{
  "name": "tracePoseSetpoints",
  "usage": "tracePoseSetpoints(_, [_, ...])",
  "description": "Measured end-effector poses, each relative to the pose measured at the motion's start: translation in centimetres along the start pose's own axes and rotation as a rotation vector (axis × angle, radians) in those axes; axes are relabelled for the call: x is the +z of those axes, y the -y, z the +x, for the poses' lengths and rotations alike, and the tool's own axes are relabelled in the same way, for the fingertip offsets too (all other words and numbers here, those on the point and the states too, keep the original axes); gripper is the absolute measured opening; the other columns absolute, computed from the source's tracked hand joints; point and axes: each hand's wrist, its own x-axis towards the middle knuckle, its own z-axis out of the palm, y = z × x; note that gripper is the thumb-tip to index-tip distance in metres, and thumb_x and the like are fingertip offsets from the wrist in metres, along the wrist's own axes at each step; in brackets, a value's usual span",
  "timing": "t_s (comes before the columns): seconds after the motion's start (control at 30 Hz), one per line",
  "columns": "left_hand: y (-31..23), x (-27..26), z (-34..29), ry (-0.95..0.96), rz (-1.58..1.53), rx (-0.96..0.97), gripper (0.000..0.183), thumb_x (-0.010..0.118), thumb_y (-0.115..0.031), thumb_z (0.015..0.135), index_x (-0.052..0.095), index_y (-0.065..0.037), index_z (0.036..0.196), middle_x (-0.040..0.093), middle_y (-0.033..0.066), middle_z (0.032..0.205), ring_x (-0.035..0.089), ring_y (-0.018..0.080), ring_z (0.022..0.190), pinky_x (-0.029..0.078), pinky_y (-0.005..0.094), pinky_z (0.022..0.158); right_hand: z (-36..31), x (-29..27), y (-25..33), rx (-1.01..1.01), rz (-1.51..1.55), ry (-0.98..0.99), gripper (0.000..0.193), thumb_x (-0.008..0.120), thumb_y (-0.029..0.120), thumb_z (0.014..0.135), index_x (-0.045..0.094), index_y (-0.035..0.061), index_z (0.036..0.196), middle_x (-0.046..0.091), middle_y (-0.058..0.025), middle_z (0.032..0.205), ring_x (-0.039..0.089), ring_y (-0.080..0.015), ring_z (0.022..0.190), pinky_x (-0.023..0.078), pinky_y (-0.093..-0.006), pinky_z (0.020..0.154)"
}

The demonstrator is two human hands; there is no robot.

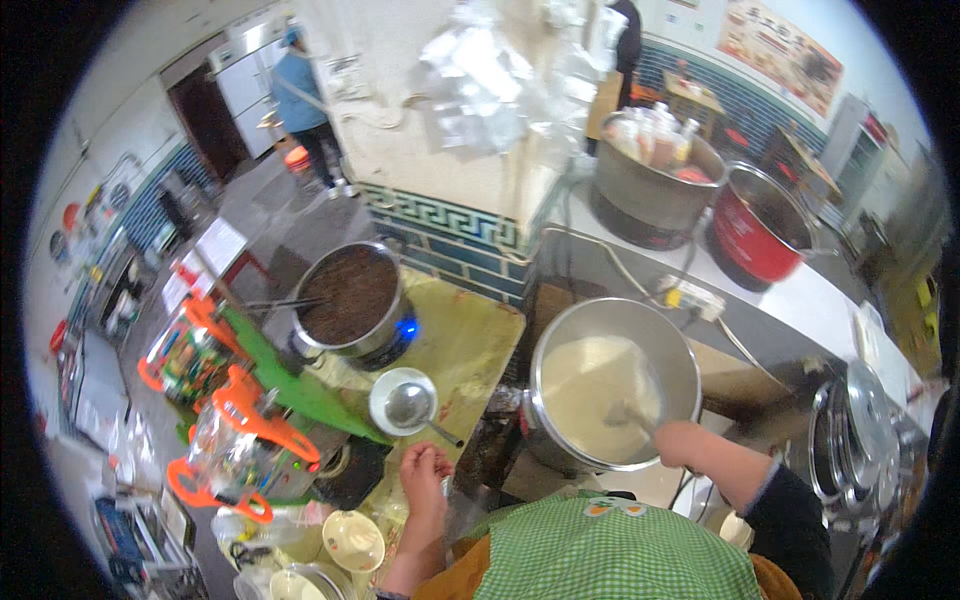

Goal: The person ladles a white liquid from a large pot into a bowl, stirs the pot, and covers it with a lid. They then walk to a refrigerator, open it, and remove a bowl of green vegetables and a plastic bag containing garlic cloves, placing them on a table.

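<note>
My right hand (684,445) is wrapped round the handle of a stirring utensil (628,412), whose lower end is hidden in pale creamy liquid (592,385). That liquid partly fills a big steel pot (684,352) in front of me. My left hand (425,474) hangs empty left of the pot, its fingers loosely curled in. Just beyond it stands a white bowl (380,402), with a metal ladle (408,405) lying in it and the handle sticking out toward me. Farther off, a steel pot (397,318) of dark brown contents holds a long-handled utensil (275,303).
Clear jars with orange handles (262,420) stand at the left beside a green board (290,375). Bowls (353,541) are at lower left. A pot of bottles (640,205) and a red pot (757,235) are at far right, near a power strip (690,297). Another person (300,90) stands back left.
</note>
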Motion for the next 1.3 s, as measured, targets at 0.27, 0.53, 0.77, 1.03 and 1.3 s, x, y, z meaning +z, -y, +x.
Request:
tracePoseSetpoints(0.27, [-0.5,-0.3,-0.6,0.0,-0.062,0.002,0.01,0.05,-0.009,0.094,0.055,-0.003,0.101,0.062,0.009,0.084,0.059,0.016,0.062,0.049,0.028,0.055,3.0,-1.3,3.8,-0.158,0.192,-0.246,0.026,0.059,0.011,0.075,0.065,0.0028,0.099,0.069,-0.0176,0.093,0.066,-0.0344,0.092,0.053,-0.0449,0.077])
tracePoseSetpoints(0.53, [-1.1,-1.3,-0.8,-0.013,-0.056,0.031,0.011,0.05,-0.009,0.094,0.055,-0.003,0.101,0.061,0.0083,0.083,0.058,0.0151,0.063,0.049,0.0278,0.056,2.4,0.3,0.0,0.091,0.089,-0.129,0.026,0.059,0.012,0.076,0.069,0.0013,0.097,0.069,-0.0183,0.097,0.067,-0.0346,0.09,0.054,-0.044,0.077])
tracePoseSetpoints(0.77, [-0.7,-0.6,-1.0,0.007,-0.054,0.01,0.011,0.051,-0.01,0.094,0.055,-0.003,0.102,0.06,0.008,0.081,0.058,0.0147,0.063,0.049,0.0276,0.055,0.5,-0.4,2.4,-0.252,0.102,0.009,0.028,0.061,0.009,0.066,0.068,0.0008,0.092,0.068,-0.0216,0.085,0.067,-0.035,0.084,0.053,-0.0443,0.071])
tracePoseSetpoints(1.03, [-0.8,-1.8,-0.7,0.024,0.037,0.088,0.011,0.052,-0.01,0.094,0.056,-0.005,0.102,0.061,0.0055,0.082,0.056,0.0122,0.063,0.047,0.0255,0.057,4.5,1.4,2.5,0.138,0.29,-0.402,0.026,0.057,0.006,0.073,0.064,-0.0033,0.096,0.066,-0.0239,0.093,0.065,-0.0352,0.093,0.053,-0.0443,0.078])
tracePoseSetpoints(1.3, [-0.1,-1.6,-1.1,0.006,0.015,-0.027,0.013,0.05,-0.009,0.094,0.055,-0.005,0.105,0.06,0.0063,0.085,0.055,0.0118,0.065,0.047,0.0249,0.059,-1.1,-1.4,1.8,-0.064,0.267,0.091,0.019,0.054,-0.001,0.07,0.065,-0.0046,0.086,0.066,-0.0217,0.075,0.068,-0.0334,0.072,0.054,-0.0429,0.066])
